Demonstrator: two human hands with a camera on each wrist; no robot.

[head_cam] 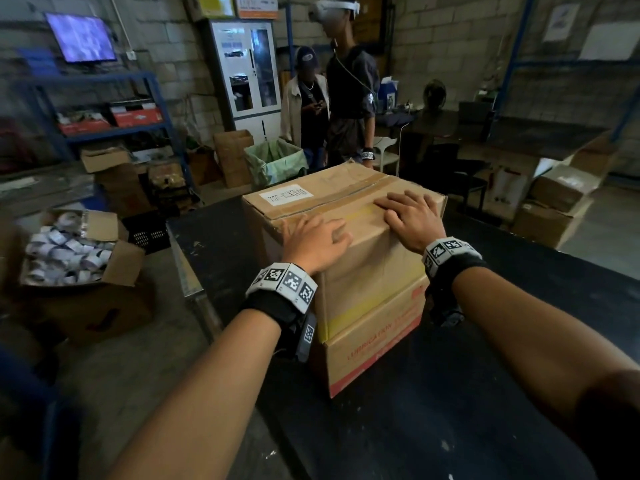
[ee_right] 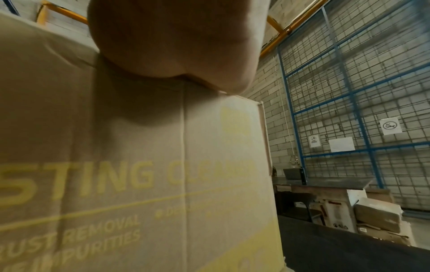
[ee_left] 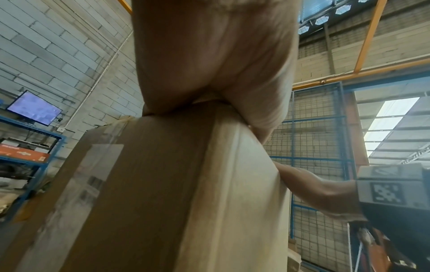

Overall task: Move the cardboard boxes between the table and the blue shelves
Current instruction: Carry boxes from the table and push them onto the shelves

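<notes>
A taped cardboard box [head_cam: 346,199] with a white label sits on top of a second cardboard box [head_cam: 377,344] with red print, both on the dark table [head_cam: 485,393]. My left hand [head_cam: 317,239] lies flat on the top box's near left corner, fingers spread. My right hand [head_cam: 408,214] rests flat on its lid near the tape seam. In the left wrist view my palm [ee_left: 209,60] presses the box edge [ee_left: 163,184]. The right wrist view shows my palm [ee_right: 177,42] on the yellow-printed box side [ee_right: 139,174]. Blue shelves [head_cam: 104,129] stand at the far left.
An open box of white rolls [head_cam: 69,258] sits on the floor to the left, beside a black crate [head_cam: 150,233]. Two people [head_cam: 332,98] stand behind the table near a green-lined box [head_cam: 273,161]. More cardboard boxes [head_cam: 561,195] are stacked at the right.
</notes>
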